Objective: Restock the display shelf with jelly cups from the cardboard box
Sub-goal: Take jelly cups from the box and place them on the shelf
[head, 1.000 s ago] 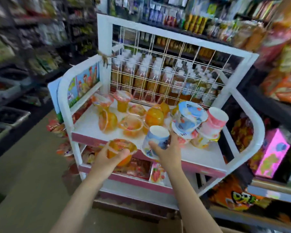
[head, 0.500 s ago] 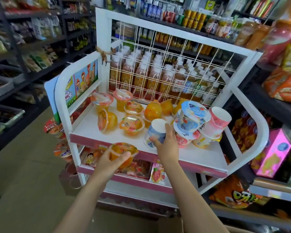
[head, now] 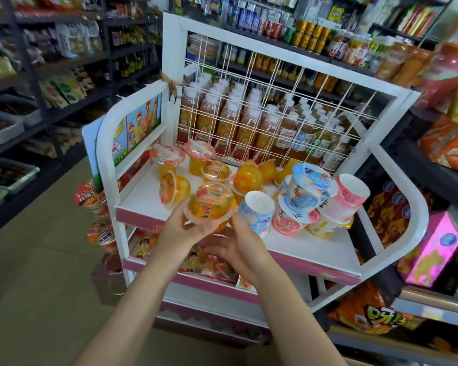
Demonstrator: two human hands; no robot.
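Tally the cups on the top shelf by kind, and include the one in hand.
Clear orange jelly cups on the display shelf: 7 plainly seen
Clear orange jelly cup in the left hand: 1
Opaque printed cups: 5
Total: 13, others may be hidden

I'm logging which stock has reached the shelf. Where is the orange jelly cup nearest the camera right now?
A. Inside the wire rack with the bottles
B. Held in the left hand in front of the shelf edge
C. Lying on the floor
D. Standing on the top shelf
B: the left hand grips the orange jelly cup from below, at the front edge of the display shelf, not set down.
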